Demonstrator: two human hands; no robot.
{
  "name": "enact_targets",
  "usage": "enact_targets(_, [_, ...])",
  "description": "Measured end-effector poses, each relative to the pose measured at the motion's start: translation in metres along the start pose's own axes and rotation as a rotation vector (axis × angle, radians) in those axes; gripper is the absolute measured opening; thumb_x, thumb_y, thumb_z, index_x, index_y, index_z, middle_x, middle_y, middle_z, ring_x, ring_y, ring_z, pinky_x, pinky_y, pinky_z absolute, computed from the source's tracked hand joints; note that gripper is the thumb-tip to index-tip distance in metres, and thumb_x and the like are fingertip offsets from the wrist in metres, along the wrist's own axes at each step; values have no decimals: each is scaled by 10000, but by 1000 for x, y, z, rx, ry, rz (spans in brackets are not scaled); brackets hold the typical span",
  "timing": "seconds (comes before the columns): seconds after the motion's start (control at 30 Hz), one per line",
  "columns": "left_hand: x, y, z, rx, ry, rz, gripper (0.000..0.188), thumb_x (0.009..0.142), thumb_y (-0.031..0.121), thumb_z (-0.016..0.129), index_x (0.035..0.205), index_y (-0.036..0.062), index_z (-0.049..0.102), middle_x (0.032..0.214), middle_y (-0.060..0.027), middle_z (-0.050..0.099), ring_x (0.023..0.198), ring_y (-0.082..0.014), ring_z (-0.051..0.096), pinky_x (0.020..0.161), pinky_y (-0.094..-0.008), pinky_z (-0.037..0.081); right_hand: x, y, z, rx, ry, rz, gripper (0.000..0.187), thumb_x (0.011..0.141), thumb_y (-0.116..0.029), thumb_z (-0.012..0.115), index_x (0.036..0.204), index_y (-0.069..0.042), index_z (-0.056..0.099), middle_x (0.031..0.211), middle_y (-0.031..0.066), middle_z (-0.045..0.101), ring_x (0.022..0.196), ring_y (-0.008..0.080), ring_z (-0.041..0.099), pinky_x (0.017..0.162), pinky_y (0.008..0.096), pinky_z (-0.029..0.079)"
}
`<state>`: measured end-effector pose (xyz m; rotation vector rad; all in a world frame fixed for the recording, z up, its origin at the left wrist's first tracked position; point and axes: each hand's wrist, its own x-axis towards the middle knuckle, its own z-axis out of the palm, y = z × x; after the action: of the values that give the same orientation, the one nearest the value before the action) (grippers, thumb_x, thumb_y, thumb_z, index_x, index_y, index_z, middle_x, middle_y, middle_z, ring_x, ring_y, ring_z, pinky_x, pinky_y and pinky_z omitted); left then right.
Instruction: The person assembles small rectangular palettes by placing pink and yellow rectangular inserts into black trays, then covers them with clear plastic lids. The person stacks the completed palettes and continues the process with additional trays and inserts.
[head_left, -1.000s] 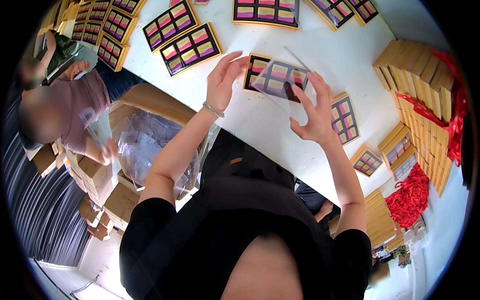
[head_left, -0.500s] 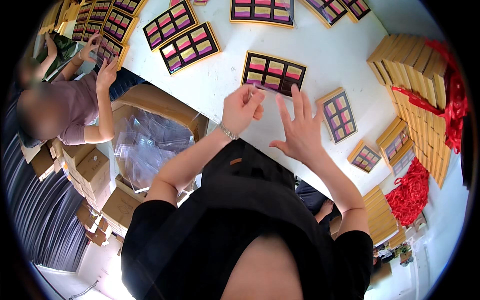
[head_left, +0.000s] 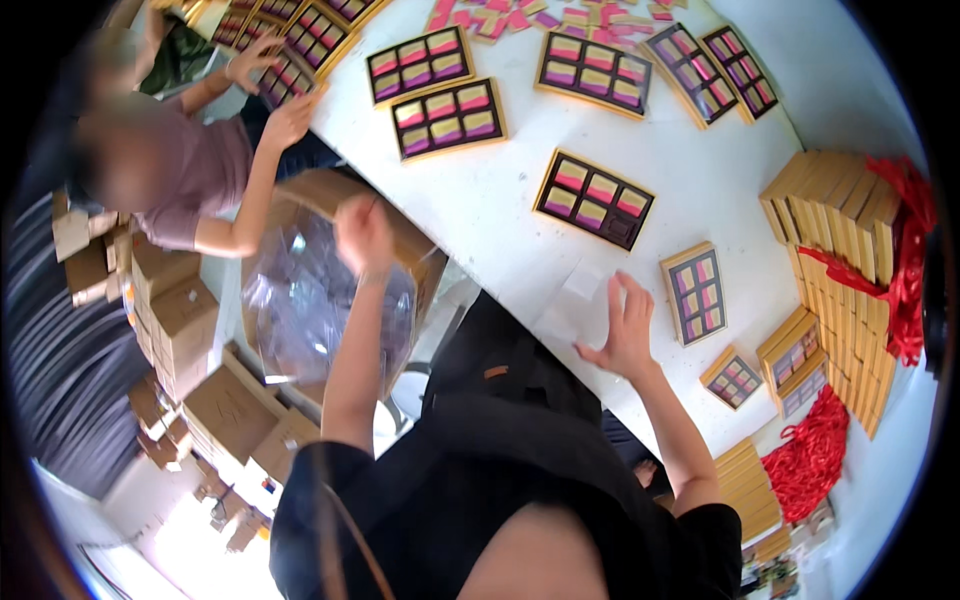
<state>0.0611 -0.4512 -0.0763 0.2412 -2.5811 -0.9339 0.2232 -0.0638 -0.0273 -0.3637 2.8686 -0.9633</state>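
My left hand point(head_left: 363, 236) is raised over the carton of clear plastic covers point(head_left: 310, 300); motion smears its fingers, so what it holds, if anything, is unclear. Above the white table, my right hand point(head_left: 628, 328) has thumb and fingers apart with nothing visible between them. A faint clear or whitish sheet point(head_left: 583, 284) lies just beyond its fingertips. Farther off sits an uncovered gold-edged box point(head_left: 596, 200) with pink and purple packets; its lower right compartment shows dark and bare. A closed-looking box point(head_left: 695, 292) of six packets lies to the right of that hand.
More packet boxes point(head_left: 450, 118) lie across the white table point(head_left: 480, 220), with loose packets point(head_left: 560, 15) at the far edge. Gold boxes point(head_left: 840, 300) are stacked at right beside red ribbons point(head_left: 810, 455). A co-worker point(head_left: 180, 170) handles a box at left. Brown cartons point(head_left: 230, 405) stand lower left.
My left hand has moved left from above the table to over the carton. My right hand has drawn back from the uncovered box. The view has shifted, showing more of the far table.
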Motion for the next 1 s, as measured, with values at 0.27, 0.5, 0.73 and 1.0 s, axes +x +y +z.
enact_targets(0.27, [204, 102, 214, 105, -308, 596, 185, 840, 161, 650, 1019, 158, 697, 1029, -23, 659, 1026, -237, 594, 861, -378, 510, 18, -18, -8, -10, 92, 145, 1157, 554, -335, 838, 1475, -15, 215, 1387, 280, 332, 1236, 430, 371, 986, 536, 288])
enact_targets(0.5, [247, 132, 319, 269, -608, 1235, 209, 824, 200, 635, 1023, 151, 674, 984, -35, 672, 975, -231, 616, 856, -426, 479, 31, -36, 2, 18, 188, 349, 1160, 587, -363, 821, 1486, 10, 189, 1394, 288, 330, 1261, 439, 354, 1010, 522, 287])
enact_targets(0.73, [244, 187, 260, 12, -866, 796, 239, 850, 263, 525, 849, 108, 708, 626, -70, 642, 562, -299, 613, 638, -548, 464, 23, -33, -1, -26, 359, 551, 1170, 597, -370, 835, 1481, 25, 177, 1431, 280, 290, 1286, 429, 338, 1055, 514, 276])
enact_targets(1.0, [-14, 214, 177, -297, -1198, 766, 101, 847, 163, 646, 907, 113, 710, 874, -67, 641, 862, -269, 613, 767, -385, 495, -31, -11, -32, 74, 631, 761, 1187, 649, -351, 834, 1513, -27, 87, 1449, 237, 226, 1325, 380, 297, 1083, 486, 300])
